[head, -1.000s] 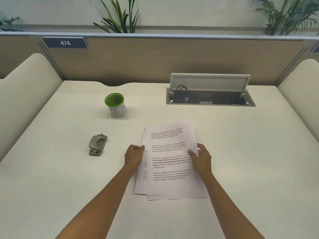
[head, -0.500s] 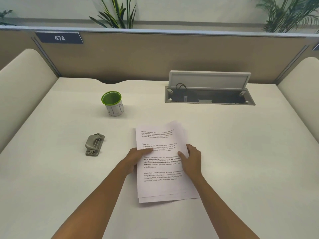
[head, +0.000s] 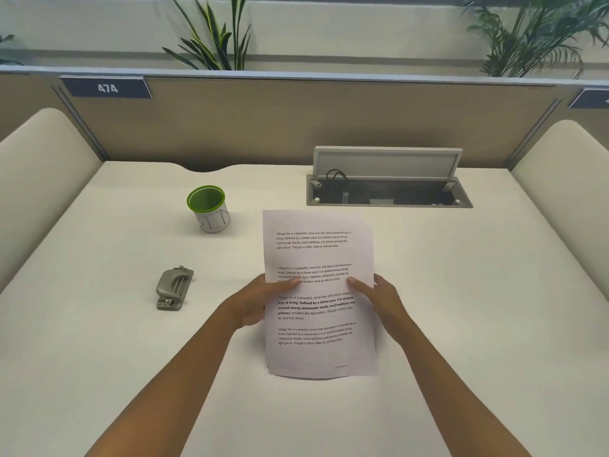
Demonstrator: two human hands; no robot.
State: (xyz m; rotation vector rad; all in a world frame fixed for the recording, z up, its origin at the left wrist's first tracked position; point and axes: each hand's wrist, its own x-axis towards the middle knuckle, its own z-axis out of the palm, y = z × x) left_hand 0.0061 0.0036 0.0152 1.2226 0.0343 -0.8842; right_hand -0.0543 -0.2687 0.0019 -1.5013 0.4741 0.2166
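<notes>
- The thin stack of white printed paper sheets (head: 318, 291) is held up in front of the person, over the middle of the pale cream worktop (head: 478, 308). Its lower edge is on or just above the surface; I cannot tell which.
- The left grip (head: 252, 305) pinches the stack's left edge about halfway up. The thumb lies across the printed face and the fingers are hidden behind.
- The right grip (head: 384, 300) pinches the right edge at the same height, thumb on the front and fingers out of sight behind the paper.
- Handling, as I judge it: the sheets are very light and floppy, smooth against each other, and easy to crease or fan apart. The top half will likely droop if the hold loosens.
- The best hold looks like the two long edges at mid-height, as now, with light, even pressure so the sheets can settle square without buckling.
- The worktop is flat, matt and hard, which suits tapping the edges level.
- A grey metal hole punch (head: 174, 288) lies to the left, well apart from the stack. A white cup with a green rim (head: 208, 208) stands beyond it.
- A grey cable hatch (head: 389, 189) stands open behind the paper.
- A tan partition carries a dark number plate (head: 107, 88) reading 474, with green leafy plants (head: 214, 37) beyond it. Cream padded side panels (head: 43, 166) flank the worktop.
</notes>
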